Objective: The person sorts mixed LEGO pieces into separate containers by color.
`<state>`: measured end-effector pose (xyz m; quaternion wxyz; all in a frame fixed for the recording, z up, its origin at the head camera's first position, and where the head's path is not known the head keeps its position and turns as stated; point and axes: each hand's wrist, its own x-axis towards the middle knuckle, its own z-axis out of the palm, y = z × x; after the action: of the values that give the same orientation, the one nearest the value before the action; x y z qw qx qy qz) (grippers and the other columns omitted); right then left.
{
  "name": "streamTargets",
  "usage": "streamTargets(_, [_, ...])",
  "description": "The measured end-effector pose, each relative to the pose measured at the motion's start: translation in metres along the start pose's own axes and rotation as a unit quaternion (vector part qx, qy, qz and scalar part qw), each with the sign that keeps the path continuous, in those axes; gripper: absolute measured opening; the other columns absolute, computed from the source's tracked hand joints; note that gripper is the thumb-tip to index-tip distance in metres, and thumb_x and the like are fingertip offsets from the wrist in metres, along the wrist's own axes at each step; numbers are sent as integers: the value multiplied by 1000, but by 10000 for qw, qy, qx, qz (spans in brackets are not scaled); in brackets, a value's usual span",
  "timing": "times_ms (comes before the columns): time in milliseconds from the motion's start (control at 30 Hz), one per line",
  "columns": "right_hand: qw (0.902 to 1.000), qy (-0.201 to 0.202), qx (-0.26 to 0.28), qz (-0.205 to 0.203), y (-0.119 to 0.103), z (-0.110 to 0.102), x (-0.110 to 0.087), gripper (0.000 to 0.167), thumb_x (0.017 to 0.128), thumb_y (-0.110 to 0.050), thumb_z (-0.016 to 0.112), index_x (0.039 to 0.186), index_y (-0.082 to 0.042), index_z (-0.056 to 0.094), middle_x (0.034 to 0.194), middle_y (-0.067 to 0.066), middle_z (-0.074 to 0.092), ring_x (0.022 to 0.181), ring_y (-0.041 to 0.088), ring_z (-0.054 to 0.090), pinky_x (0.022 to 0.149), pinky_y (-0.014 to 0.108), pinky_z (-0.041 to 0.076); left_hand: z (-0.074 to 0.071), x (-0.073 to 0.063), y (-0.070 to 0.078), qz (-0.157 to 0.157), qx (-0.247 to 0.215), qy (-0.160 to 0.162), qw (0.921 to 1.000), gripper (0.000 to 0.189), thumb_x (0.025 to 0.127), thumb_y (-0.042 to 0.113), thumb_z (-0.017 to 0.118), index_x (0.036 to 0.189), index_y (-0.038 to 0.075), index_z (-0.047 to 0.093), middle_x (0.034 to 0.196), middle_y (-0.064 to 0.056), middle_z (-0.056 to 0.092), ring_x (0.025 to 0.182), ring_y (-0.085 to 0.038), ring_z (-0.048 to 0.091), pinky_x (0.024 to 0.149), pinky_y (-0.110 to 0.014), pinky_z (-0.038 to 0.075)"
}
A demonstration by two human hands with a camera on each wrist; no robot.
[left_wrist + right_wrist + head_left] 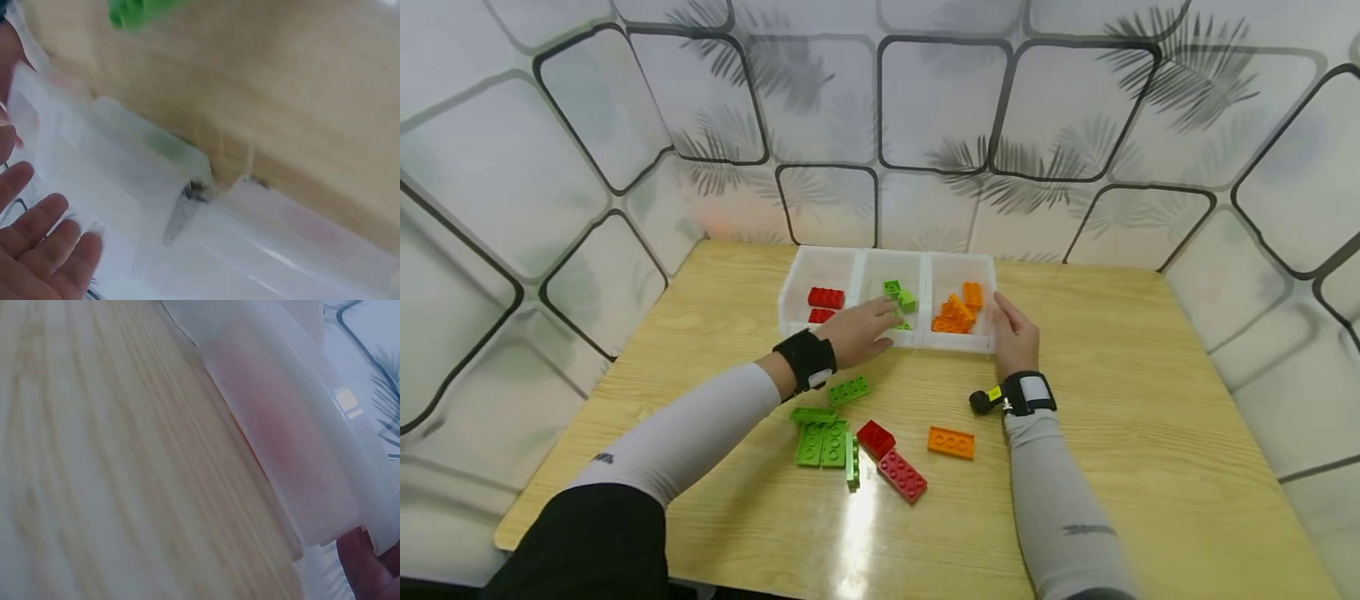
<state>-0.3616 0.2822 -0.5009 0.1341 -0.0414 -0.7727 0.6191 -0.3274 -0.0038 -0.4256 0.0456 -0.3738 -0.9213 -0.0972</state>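
A white three-compartment tray [927, 287] stands toward the back of the table. Red bricks [826, 297] lie in its left compartment, green bricks [907, 301] in the middle and orange bricks [973, 295] in the right. My left hand [859, 332] reaches over the front of the tray, its fingertips above the middle compartment and partly hiding the green bricks. In the left wrist view the fingers [47, 215] are spread and hold nothing. At the tray's right end my right hand [1017, 340] grips the side wall; a fingertip [359, 556] shows at the rim in the right wrist view.
Several loose green bricks [822, 443] lie in front of the tray below my left forearm. Two red bricks [902, 477] sit beside them, and a single orange brick [951, 442] lies farther right. A patterned curtain [943, 108] stands behind the table.
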Motion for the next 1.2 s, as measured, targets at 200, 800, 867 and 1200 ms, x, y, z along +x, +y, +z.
streamTargets(200, [9997,8,-219,51,1,3,1,39,100,-46,52,136,-34,58,143,-4,54,135,10,47,112,35,37,6,-42,12,386,153,57,9991,27,93,23,69,114,7,69,105,-9,65,95,-23,60,83,-34,51])
streamTargets(800, [10000,18,8,62,2,3,0,38,100,-42,54,136,-31,59,144,-3,54,136,11,45,113,35,36,9,-60,5,-1027,-120,-1659,9807,45,89,26,71,126,3,60,111,-12,67,93,-22,64,84,-38,52])
streamTargets(867, [10000,16,-12,95,2,3,0,38,100,-43,54,136,-32,59,144,-4,53,137,11,45,113,35,36,4,-56,4,-1094,-263,-1698,9790,43,88,25,71,124,2,62,112,-12,68,94,-21,63,86,-37,52])
streamTargets(1200, [9995,17,322,62,0,2,-1,37,100,-38,56,135,-28,60,144,-2,54,135,11,46,113,35,36,-27,-36,6,-925,-402,-1504,9835,47,89,17,68,134,8,59,117,-11,64,76,-17,50,69,-29,44])
